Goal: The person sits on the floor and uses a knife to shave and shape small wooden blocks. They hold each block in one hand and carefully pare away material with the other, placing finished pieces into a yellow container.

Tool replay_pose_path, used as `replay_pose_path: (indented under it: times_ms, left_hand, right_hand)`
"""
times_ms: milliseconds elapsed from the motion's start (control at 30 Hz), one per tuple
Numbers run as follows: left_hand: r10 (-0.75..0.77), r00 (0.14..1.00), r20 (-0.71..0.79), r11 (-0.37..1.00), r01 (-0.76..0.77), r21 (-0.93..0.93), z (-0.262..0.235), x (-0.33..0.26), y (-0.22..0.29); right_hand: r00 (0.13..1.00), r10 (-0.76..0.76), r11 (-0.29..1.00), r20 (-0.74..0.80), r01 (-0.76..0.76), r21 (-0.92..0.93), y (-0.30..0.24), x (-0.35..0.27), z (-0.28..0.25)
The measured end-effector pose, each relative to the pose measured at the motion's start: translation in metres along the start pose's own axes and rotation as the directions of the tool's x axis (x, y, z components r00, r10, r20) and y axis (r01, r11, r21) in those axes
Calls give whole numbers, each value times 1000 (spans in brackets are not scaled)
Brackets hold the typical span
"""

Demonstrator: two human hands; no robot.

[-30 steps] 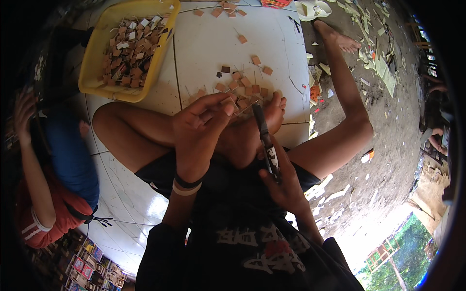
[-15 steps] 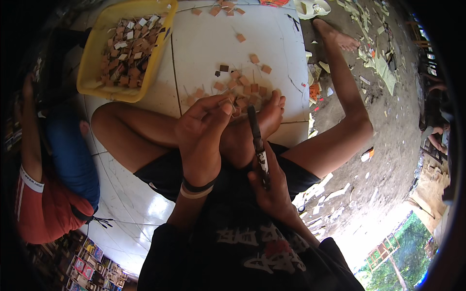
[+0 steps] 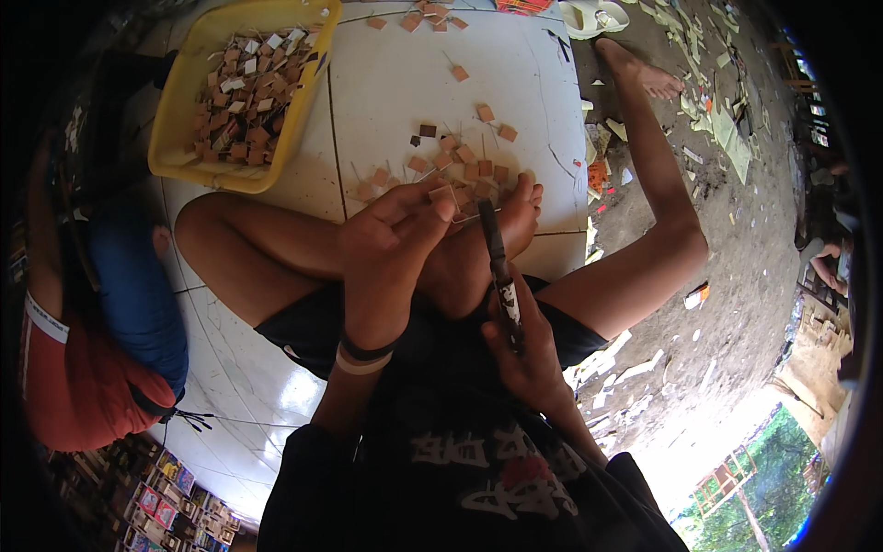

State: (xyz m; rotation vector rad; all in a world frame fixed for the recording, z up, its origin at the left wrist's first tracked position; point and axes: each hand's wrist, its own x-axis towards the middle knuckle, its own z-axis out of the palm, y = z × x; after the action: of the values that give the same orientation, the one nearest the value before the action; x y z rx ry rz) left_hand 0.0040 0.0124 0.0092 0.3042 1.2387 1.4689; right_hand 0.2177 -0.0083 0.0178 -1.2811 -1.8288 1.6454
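Observation:
My left hand (image 3: 386, 253) is closed, pinching a small brown square piece (image 3: 442, 195) with a thin pale stick between thumb and fingers. In my right hand (image 3: 529, 359) is a long, narrow dark hand tool (image 3: 498, 258) with a worn silver patch. Its upper end points away from me, close to the pinched piece but seemingly apart from it; its exact kind does not show. Beyond my hands lies a loose pile of similar brown squares (image 3: 472, 169), several with thin sticks. My bare foot (image 3: 520, 221) rests beside the pile.
A yellow basin (image 3: 166, 138) full of such squares stands at the far left on white floor tiles (image 3: 386, 74). More squares (image 3: 425, 17) lie at the far edge. A person in red (image 3: 87, 386) sits at left. Scraps litter the dirt ground (image 3: 662, 285) at right.
Both hands have shifted slightly to the right, the tool along with my right hand. The pinched brown square shows more clearly now. At left, the other person's arm has moved slightly.

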Motion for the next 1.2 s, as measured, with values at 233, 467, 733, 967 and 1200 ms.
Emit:
replay_pose_path:
  times_ms: [233,467,733,967,1200]
  left_hand:
    - [78,995,-69,993,-84,-80,7,-2,-15]
    - [-18,999,-40,994,14,-107,13,-5,-10]
    - [11,1000,-18,999,-12,-46,9,-5,-16]
    - [-25,1000,-7,997,24,-68,14,-5,-9]
    - [-229,946,228,945,273,-181,6,3,-7]
  right_hand:
    - [999,-34,998,-24,32,-48,0,2,4]
    - [1000,-20,999,-11,20,-42,-1,1,3]
    - [999,-38,999,-14,38,-5,-1,1,3]
    - [1000,4,1000,2,-4,3,-3,0,1]
    - [961,137,865,239,-234,443,-6,-6,-5]
